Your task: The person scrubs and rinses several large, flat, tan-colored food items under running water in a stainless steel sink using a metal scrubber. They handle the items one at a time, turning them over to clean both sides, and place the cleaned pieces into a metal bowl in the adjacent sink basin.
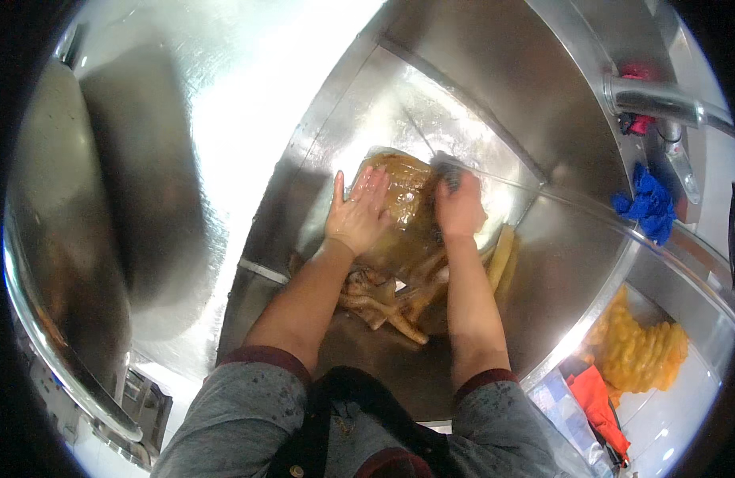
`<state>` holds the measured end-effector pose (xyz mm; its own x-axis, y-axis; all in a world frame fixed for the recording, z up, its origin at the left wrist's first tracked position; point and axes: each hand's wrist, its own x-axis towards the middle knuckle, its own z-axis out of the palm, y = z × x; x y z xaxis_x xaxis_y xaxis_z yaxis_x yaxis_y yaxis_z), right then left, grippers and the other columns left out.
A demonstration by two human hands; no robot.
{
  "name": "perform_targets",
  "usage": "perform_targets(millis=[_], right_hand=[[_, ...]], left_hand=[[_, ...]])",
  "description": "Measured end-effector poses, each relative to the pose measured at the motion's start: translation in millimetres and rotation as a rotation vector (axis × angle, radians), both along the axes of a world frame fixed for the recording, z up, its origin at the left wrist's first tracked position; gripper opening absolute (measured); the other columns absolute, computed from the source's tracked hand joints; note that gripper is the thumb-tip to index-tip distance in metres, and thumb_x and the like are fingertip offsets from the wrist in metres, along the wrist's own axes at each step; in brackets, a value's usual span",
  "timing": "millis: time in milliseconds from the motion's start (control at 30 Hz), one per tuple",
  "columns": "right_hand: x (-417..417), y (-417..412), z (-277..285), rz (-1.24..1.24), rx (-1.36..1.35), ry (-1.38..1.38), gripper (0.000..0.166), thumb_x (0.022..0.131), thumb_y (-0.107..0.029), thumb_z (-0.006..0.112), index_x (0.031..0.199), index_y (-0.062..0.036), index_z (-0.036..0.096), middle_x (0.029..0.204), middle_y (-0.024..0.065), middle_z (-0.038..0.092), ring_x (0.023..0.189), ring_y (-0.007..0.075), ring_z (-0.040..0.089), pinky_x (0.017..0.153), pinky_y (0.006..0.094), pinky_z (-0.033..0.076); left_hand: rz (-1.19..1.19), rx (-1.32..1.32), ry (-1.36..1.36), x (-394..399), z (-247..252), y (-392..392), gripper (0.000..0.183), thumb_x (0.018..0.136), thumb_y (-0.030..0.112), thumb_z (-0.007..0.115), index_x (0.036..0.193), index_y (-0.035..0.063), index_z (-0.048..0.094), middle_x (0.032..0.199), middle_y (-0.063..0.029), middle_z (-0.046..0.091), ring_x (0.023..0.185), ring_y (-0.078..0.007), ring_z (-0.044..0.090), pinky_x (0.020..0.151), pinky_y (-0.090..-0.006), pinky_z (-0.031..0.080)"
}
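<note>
A wet, yellow-brown block-like piece, perhaps meat or tripe (pixel 406 185), lies in a stainless steel sink (pixel 576 239). My left hand (pixel 360 209) rests flat on its left side, fingers spread and holding nothing. At its right edge my right hand (pixel 461 206) is closed around a dark scouring pad (pixel 448 167), blurred at the top of the fist. Nearer to me, between my forearms, sit more brownish pieces, one with a long thin end (pixel 403 325). What exactly they are cannot be told. My forearms hide part of them.
A yellowish stick-like thing (pixel 502 257) lies right of my right forearm. A metal faucet pipe (pixel 654 98) stands at the upper right, with a blue cloth (pixel 649 203) below it. Beyond the sink's right rim are a yellow textured cloth-like thing (pixel 639 349) and a red-orange item (pixel 595 406).
</note>
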<state>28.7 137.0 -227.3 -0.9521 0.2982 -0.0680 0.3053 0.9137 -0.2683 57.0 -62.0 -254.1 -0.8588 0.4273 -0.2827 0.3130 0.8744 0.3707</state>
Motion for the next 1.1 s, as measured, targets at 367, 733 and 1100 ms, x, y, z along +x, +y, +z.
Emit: perform_targets(millis=[367, 733, 1100], right_hand=[[-27.7, -18.4, 14.0, -0.089, -0.147, -0.083, 0.046, 0.085, -0.025, 0.073, 0.122, -0.0051, 0.056, 0.111, 0.0208, 0.061, 0.101, 0.0407, 0.062, 0.084, 0.0501, 0.053], [-20.0, -31.5, 14.1, 0.351, -0.008, -0.12, 0.048, 0.072, -0.018, 0.08, 0.117, -0.0102, 0.065, 0.104, 0.0143, 0.062, 0.098, 0.0349, 0.061, 0.081, 0.044, 0.053], [-41.0, -81.2, 15.9, 0.347, -0.002, -0.148, 0.041, 0.073, -0.019, 0.079, 0.11, -0.01, 0.064, 0.101, 0.0153, 0.062, 0.097, 0.0356, 0.063, 0.082, 0.0467, 0.055]], left_hand=[[0.231, 0.045, 0.351, -35.9, -22.8, -0.9, 0.059, 0.093, 0.031, 0.063, 0.148, 0.016, 0.046, 0.156, -0.0032, 0.038, 0.145, -0.0263, 0.034, 0.119, -0.055, 0.018], [0.291, 0.003, 0.163, -36.7, -12.6, 1.8, 0.072, 0.096, 0.046, 0.057, 0.154, 0.0097, 0.033, 0.165, -0.0085, 0.023, 0.153, -0.0251, 0.018, 0.122, -0.0538, 0.01], [0.186, -0.212, 0.22, -39.5, -15.2, 10.0, 0.072, 0.094, 0.045, 0.059, 0.154, 0.0134, 0.035, 0.164, -0.0042, 0.025, 0.151, -0.0224, 0.022, 0.122, -0.0527, 0.011]])
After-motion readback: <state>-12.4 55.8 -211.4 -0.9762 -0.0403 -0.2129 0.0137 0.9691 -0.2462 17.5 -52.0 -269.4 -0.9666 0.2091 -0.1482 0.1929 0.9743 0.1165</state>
